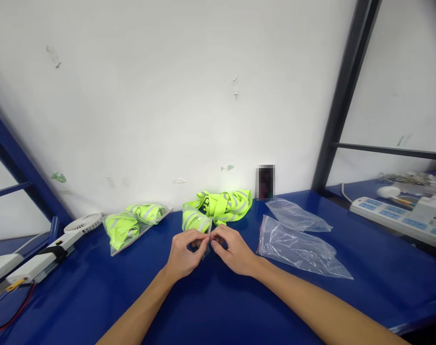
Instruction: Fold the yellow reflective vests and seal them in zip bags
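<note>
My left hand (188, 251) pinches the edge of a clear plastic bag with a neon-yellow reflective strap bundle (195, 219) inside. Close beside it, my right hand (231, 247) is closed at the same bag edge, thumb and finger pressed together. Fingers cover most of the bag's opening. Just behind the hands lies a loose neon-yellow reflective strap (229, 206) with grey stripes, folded in a heap. Two more such bundles in clear bags (131, 225) rest to the left.
Flat clear zip bags (300, 247) lie at right on the blue table (207, 306). A blurred-out dark device (265, 183) leans against the wall. A white fan (83, 223) and wired white boxes stand left; a power strip (397, 218) sits beyond the right frame post.
</note>
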Demonstrator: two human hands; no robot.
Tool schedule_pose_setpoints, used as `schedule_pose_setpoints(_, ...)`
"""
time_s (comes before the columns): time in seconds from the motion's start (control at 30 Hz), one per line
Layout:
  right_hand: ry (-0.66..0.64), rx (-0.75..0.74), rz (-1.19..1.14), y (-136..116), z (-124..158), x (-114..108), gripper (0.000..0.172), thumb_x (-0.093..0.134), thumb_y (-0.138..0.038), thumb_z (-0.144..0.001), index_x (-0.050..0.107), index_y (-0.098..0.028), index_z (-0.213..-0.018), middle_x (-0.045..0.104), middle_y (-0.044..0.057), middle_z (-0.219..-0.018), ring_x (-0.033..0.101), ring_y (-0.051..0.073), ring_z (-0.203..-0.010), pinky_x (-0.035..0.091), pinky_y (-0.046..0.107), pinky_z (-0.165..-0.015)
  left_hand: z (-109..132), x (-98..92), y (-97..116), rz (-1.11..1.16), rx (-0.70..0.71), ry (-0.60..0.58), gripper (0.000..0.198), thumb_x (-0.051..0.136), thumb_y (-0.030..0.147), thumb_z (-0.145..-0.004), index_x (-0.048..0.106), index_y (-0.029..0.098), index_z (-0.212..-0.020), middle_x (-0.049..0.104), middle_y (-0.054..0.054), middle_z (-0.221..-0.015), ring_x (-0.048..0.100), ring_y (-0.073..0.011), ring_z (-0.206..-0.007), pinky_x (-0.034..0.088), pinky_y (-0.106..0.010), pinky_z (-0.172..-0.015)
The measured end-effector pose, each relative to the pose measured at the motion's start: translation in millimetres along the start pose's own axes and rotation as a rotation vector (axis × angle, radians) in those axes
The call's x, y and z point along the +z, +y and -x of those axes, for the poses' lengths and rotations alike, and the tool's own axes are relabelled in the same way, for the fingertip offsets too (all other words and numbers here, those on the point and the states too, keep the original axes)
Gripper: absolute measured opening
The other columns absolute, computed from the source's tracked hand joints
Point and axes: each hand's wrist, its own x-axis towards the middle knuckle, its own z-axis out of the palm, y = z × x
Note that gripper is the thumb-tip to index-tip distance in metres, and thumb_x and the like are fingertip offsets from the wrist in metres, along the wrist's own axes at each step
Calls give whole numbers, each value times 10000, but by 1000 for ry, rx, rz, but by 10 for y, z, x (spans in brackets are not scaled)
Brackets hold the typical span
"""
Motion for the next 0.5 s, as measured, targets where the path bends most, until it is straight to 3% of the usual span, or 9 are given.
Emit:
schedule_pose_setpoints(0.2, 17, 12, 30, -31, 7, 42, 47, 564, -201, -865, 606, -217, -849, 598, 2, -818, 560, 140, -750, 446, 262, -702, 31, -39, -32, -62, 85, -27, 76, 592, 181, -834, 627, 173, -767, 592, 1, -633, 527, -105, -558, 429, -226, -565)
schedule_pose_setpoints(0.3, 100, -10, 70, -78, -8, -42, 54, 635, -219, -779, 606, -220, -824, 605, 1, -792, 568, 145, -711, 449, 267, -674, 44, -21, -87, -155, 79, -43, 137, 555, 190, -856, 597, 177, -727, 562, 5, -620, 505, -104, -557, 411, -229, -573)
schedule_pose_setpoints(0.43, 258, -39, 233, 54, -147, -468, 101, 565, -270, -793, 586, -205, -867, 625, 42, -867, 585, 187, -791, 458, 307, -736, 54, 8, -138, -192, 29, -72, 148, 524, 213, -877, 588, 184, -747, 555, 15, -615, 494, -101, -550, 407, -224, -587)
schedule_pose_setpoints(0.5, 332, 214, 470, 267, -212, -736, 168, 457, -300, -870, 591, -201, -899, 627, 80, -1010, 588, 220, -885, 447, 341, -781, 56, 24, -143, -182, 7, -92, 150, 509, 221, -884, 586, 188, -759, 554, 18, -611, 494, -102, -546, 405, -220, -586)
